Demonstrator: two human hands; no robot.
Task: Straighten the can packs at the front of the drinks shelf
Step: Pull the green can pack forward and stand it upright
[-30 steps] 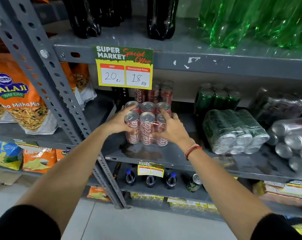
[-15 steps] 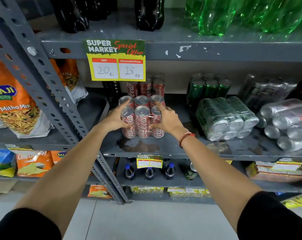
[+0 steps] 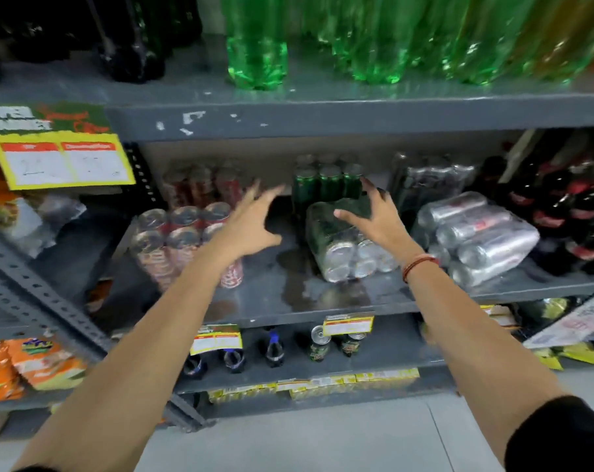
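A shrink-wrapped pack of green cans (image 3: 336, 240) lies on its side on the grey drinks shelf (image 3: 323, 301), can ends facing me. My right hand (image 3: 377, 219) hovers over its top right with fingers spread; I cannot tell if it touches the wrap. My left hand (image 3: 251, 223) is open in the air to the pack's left, holding nothing. The red cola can pack (image 3: 173, 243) stands upright at the left of the shelf, partly hidden by my left forearm. A silver can pack (image 3: 476, 240) lies on its side at the right.
More red cans (image 3: 200, 185) and upright green cans (image 3: 326, 182) stand behind. Dark bottles (image 3: 568, 212) crowd the far right. Green bottles (image 3: 258, 46) fill the shelf above. A yellow price sign (image 3: 60, 158) hangs at left. Small bottles and cans sit on the shelf below.
Both hands let go of the red cola pack and moved right toward the green can pack. The view swung right and is blurred.
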